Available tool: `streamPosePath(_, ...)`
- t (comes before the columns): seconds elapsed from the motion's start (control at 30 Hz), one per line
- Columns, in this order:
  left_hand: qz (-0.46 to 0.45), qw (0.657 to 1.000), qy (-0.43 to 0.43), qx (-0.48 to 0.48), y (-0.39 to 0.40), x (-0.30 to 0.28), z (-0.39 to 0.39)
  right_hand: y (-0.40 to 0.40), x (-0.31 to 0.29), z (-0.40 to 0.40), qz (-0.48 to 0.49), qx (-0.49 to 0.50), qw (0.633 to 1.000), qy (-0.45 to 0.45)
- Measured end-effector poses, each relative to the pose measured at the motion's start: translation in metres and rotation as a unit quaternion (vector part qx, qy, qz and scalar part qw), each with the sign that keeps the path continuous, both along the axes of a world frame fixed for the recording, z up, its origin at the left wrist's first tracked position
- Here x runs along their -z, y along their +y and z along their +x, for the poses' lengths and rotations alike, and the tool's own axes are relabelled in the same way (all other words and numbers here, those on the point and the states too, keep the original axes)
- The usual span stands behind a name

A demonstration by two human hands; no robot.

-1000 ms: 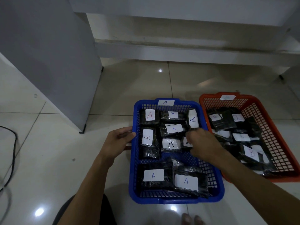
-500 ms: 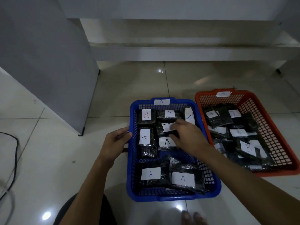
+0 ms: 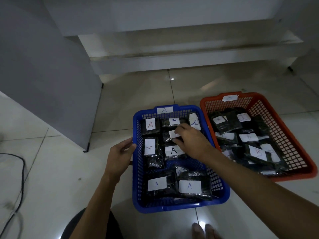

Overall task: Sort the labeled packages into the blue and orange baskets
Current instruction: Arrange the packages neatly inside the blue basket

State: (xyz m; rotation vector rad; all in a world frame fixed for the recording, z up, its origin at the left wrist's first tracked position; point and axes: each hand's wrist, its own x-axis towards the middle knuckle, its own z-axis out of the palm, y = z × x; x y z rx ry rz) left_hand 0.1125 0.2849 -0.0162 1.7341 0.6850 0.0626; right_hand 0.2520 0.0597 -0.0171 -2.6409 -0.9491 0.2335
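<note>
Down on the tiled floor (image 3: 57, 178) sat the blue basket (image 3: 181, 207), dead centre, its far rim carrying a white "A" tag (image 3: 164, 110). And look at that load: black packages, each with a white "A" label, filled it from twelve o'clock to six. The right hand (image 3: 191, 141) was in over the middle of the basket, fingers (image 3: 177, 131) curled down onto one labelled package (image 3: 170, 136) near the centre, thumb and forefinger on either side of its white label. Pinching it, by the look of it, though the palm hid part of the contact. Over at nine o'clock the left hand (image 3: 120, 157) was against the basket's left wall, fingers fairly straight with tips touching the rim, thumb on the outside.

At two o'clock, touching the blue one's far right corner, the orange basket (image 3: 293, 140) stood with its own tag (image 3: 230, 97) on the far rim, its letter too blurred to read. Black packages were piled inside; one label (image 3: 258, 152) showed a "B". A grey cabinet (image 3: 44, 75) stood at ten o'clock, a black cable (image 3: 21, 178) trailed along the left edge, and toes (image 3: 204, 231) poked in at six.
</note>
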Motion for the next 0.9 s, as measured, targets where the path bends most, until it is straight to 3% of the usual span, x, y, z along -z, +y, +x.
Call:
streamPosePath(0.03,0.102,0.995,-0.002,-0.011,-0.002,-0.003,0.000,-0.008,-0.007,-0.003,0.028,-0.008,0.998,0.047)
streamPosePath(0.1,0.254,0.963,-0.089,0.014,-0.008,-0.017,-0.004,-0.024,-0.021,-0.012,0.047,-0.050,0.987,0.147)
streamPosePath(0.17,0.250,0.945,-0.129,0.169,-0.018,-0.037,-0.013,-0.037,-0.032,-0.028,0.049,-0.074,0.971,0.222)
streamPosePath(0.23,0.210,0.906,-0.024,0.366,-0.033,-0.045,-0.021,-0.049,-0.038,-0.040,0.051,-0.080,0.958,0.270)
streamPosePath(0.3,0.219,0.848,0.073,0.478,-0.044,-0.037,-0.025,-0.058,-0.045,-0.052,0.029,-0.082,0.955,0.284)
streamPosePath(0.43,0.229,0.848,0.084,0.470,-0.044,-0.024,-0.022,-0.073,-0.044,-0.071,-0.027,-0.087,0.972,0.216)
streamPosePath(0.57,0.353,0.806,0.046,0.473,-0.047,-0.021,-0.023,-0.082,-0.037,-0.083,-0.009,-0.081,0.983,0.167)
streamPosePath(0.7,0.353,0.843,-0.037,0.404,-0.047,-0.036,-0.018,-0.088,-0.033,-0.088,0.001,-0.111,0.985,0.128)
streamPosePath(0.8,0.349,0.866,-0.104,0.343,-0.052,-0.036,0.012,-0.091,-0.029,-0.087,0.020,-0.101,0.983,0.149)
streamPosePath(0.9,0.359,0.852,-0.126,0.360,-0.080,-0.020,0.052,-0.091,-0.027,-0.088,0.028,-0.098,0.980,0.171)
